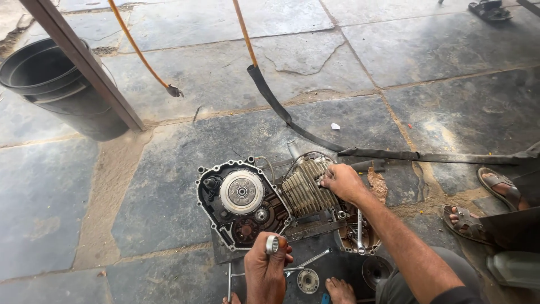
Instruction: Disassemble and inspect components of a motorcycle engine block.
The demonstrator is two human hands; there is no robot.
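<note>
Grey stone floor [185,73] carries an opened engine [264,197], its long axis running left to right. Left hand [265,269], just below the round clutch plate [242,192], has its fingers [279,243] pinched on a small metal ring [272,244]. Right hand [343,181] lies curled on the finned cylinder [306,188], farther from the clutch.

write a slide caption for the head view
Right hand grips grey finned engine cylinder; left hand holds small metal ring.
</note>
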